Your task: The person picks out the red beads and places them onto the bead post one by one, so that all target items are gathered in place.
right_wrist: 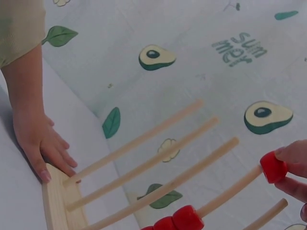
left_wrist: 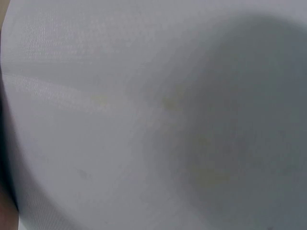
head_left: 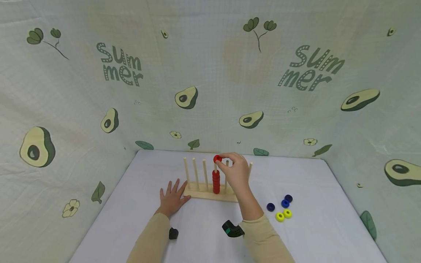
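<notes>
A wooden peg rack (head_left: 210,196) with several upright pegs stands on the table. One peg near its middle carries a stack of red beads (head_left: 216,182). At that peg's tip, my right hand (head_left: 237,171) pinches another red bead (head_left: 217,158) between thumb and fingers, apart from the stack below. The right wrist view also shows this red bead (right_wrist: 273,167) right at the peg end. My left hand (head_left: 171,201) lies on the table with fingers spread, its thumb and fingertips at the rack's left end. The left wrist view shows mostly blurred white cloth.
Right of the rack lie loose beads: two yellow beads (head_left: 283,215), a blue bead (head_left: 285,203) and two dark blue beads (head_left: 270,207). The table (head_left: 315,233) has a white cover. A printed cloth (head_left: 213,73) hangs behind and at both sides.
</notes>
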The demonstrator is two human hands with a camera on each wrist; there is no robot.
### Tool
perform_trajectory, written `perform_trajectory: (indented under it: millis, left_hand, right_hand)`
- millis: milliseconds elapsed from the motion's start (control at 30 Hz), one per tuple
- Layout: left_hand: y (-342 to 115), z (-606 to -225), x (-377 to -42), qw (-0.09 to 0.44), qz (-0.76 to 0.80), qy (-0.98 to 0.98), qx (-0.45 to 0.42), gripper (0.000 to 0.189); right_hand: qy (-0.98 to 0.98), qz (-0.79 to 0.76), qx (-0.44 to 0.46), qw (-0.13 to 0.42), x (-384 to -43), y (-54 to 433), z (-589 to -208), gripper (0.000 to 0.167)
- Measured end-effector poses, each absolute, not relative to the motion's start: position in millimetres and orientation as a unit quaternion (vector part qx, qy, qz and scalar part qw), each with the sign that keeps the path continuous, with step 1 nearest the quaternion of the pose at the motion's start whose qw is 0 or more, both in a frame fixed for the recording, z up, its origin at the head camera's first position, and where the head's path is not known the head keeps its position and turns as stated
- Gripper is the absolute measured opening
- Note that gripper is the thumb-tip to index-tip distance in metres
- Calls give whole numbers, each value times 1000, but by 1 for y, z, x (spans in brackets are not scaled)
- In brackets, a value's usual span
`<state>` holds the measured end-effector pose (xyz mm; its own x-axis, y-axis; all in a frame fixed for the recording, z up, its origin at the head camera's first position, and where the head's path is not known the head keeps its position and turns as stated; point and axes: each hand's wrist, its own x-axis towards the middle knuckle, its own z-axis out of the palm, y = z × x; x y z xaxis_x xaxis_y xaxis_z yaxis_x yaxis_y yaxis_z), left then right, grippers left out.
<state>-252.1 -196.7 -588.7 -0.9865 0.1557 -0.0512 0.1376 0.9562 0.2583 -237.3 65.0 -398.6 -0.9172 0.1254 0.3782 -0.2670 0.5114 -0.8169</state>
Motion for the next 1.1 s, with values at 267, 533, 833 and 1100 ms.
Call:
perform_trajectory:
  millis: [267,533,833,1100]
  left_hand:
    - [-196,-584,-250,31,127,988,80,72]
    - [-198,-587,-250,26,130,988,81,74]
    - [-199,-590,-252,38,135,987,77,74]
    - [-200,-595,-253,24,144,986,81,76]
  right_hand:
    - [-854,484,31,190,-238,64,-398,20]
    - [-859,468,39,206,-239,61,-399,17]
    - [-864,457,45,207,-239,60,-399,17]
    - [-870,444,48,207,-238,58,-399,17]
